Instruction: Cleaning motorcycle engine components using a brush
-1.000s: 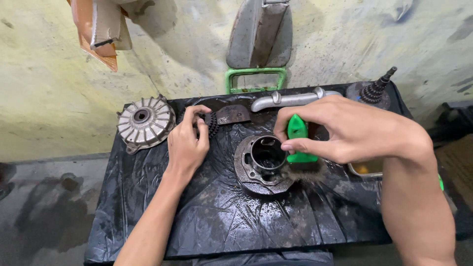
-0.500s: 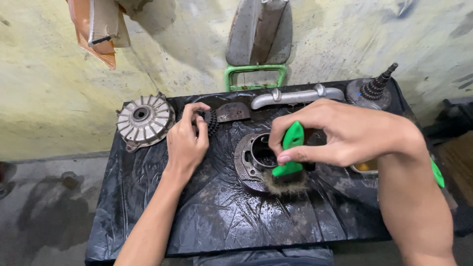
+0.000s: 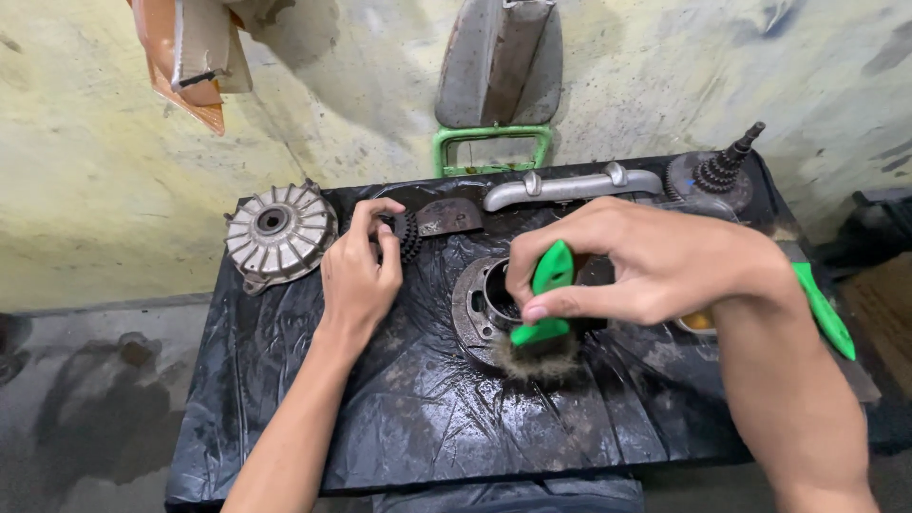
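My right hand (image 3: 646, 261) grips a green-handled brush (image 3: 543, 304), its dirty bristles pressed on the near rim of a round dark metal engine part (image 3: 478, 304) at the middle of the black plastic sheet (image 3: 399, 418). My left hand (image 3: 359, 271) rests on the sheet to the left of that part, fingers curled around a small black gear (image 3: 408, 236).
A silver finned round cover (image 3: 278, 233) lies at the far left corner. A bent silver pipe (image 3: 570, 185) and a toothed shaft (image 3: 722, 166) sit along the back edge. A second green handle (image 3: 825, 309) lies at the right. A green frame (image 3: 492, 147) stands against the wall.
My right hand has drawn the brush toward me, from the part's right rim down to its near rim. The left hand has stayed on the gear.
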